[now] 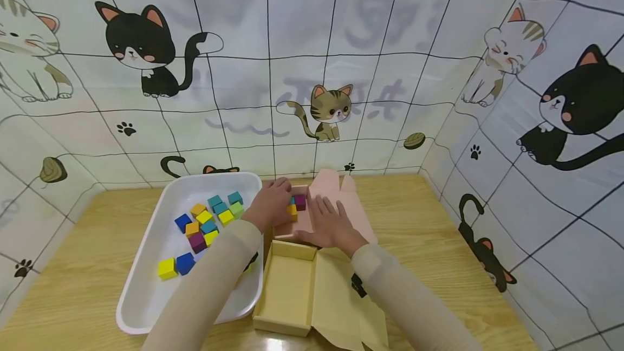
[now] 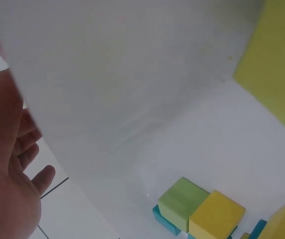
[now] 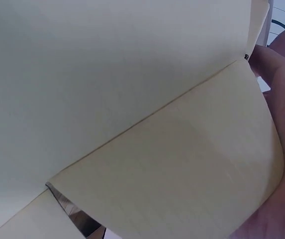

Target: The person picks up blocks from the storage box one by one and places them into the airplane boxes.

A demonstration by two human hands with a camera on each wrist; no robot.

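Note:
A small pink box (image 1: 300,221) stands with its lid (image 1: 356,210) folded out to the right. Several coloured cubes lie inside, among them a purple cube (image 1: 299,202) and an orange cube (image 1: 292,212). My left hand (image 1: 273,203) reaches over the box's left side, fingers bent; its fingertips are hidden, so a hold on a cube cannot be told. Fingers spread and straight, my right hand (image 1: 329,225) rests at the box's right edge and on the lid, thumb toward the front wall. The left wrist view shows the left palm (image 2: 8,164) beyond the tray wall.
A white tray (image 1: 138,286) to the left holds several loose cubes, including a yellow cube (image 1: 167,268) and a blue cube (image 1: 185,263). In front of the pink box stands an open yellow box (image 1: 285,286), its lid (image 1: 341,297) beneath my right forearm. Cat-print sheets surround the wooden table (image 1: 424,264).

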